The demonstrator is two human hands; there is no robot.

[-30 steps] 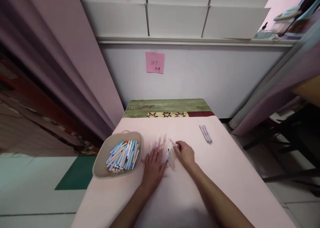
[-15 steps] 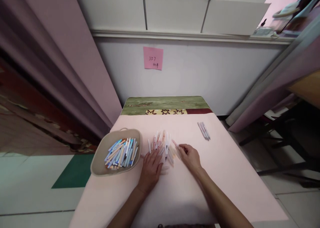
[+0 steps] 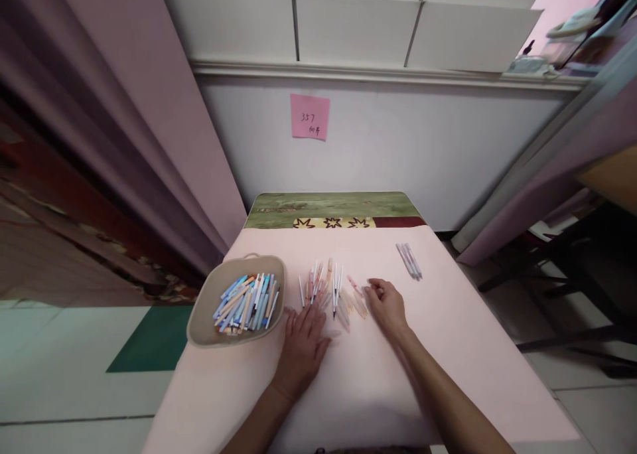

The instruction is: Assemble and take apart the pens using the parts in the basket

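Loose pens [image 3: 334, 287] in pink, white and clear-looking barrels lie in a heap on the pink-covered table. My left hand [image 3: 303, 344] rests flat at the heap's near side, fingers spread over the lower ends of some pens and partly hiding them. A pink pen [image 3: 355, 285] lies slanted at the right of the heap. Close to its lower end is my right hand [image 3: 389, 309], its fingers curved and a little apart, with nothing seen in them. A beige basket [image 3: 202, 321] of blue, white and orange pens [image 3: 246, 304] stands to the left.
A small row of greyish-purple pens [image 3: 409, 261] lies at the right of the pink table cover [image 3: 368, 381]. Beyond the green table end [image 3: 328, 202] rises a white wall with a pink note [image 3: 309, 117]. Curtains [image 3: 194, 129] hang on both sides.
My right hand has drawn slightly right, off the pink pen, and more of that pen shows. My left hand has slid a little toward me. The view has shifted slightly.
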